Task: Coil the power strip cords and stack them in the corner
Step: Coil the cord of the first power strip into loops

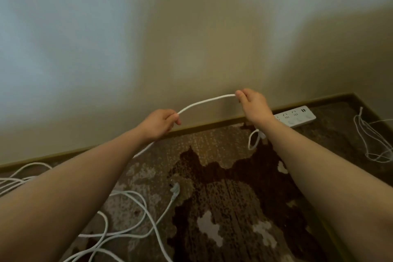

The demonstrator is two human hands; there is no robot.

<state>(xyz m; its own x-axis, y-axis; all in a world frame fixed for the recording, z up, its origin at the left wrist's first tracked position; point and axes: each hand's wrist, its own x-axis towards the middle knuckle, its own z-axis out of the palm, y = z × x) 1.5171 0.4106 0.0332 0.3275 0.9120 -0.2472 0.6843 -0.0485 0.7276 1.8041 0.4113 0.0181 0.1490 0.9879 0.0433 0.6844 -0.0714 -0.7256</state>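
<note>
A white power strip cord (205, 102) arcs in the air between my two hands, in front of the beige wall. My left hand (158, 123) grips one end of that span, and the cord runs on below it down to the carpet. My right hand (253, 106) pinches the other end, higher and nearer the wall. A small loop (254, 139) of the same cord hangs under my right wrist. The white power strip (297, 117) lies on the floor against the baseboard, partly hidden behind my right forearm.
Loose white cords (136, 215) sprawl over the patterned brown carpet at the lower left, with a plug (175, 189) lying among them. A bundle of thin white cord (374, 140) lies by the right wall. The room's corner (353, 94) is at the right.
</note>
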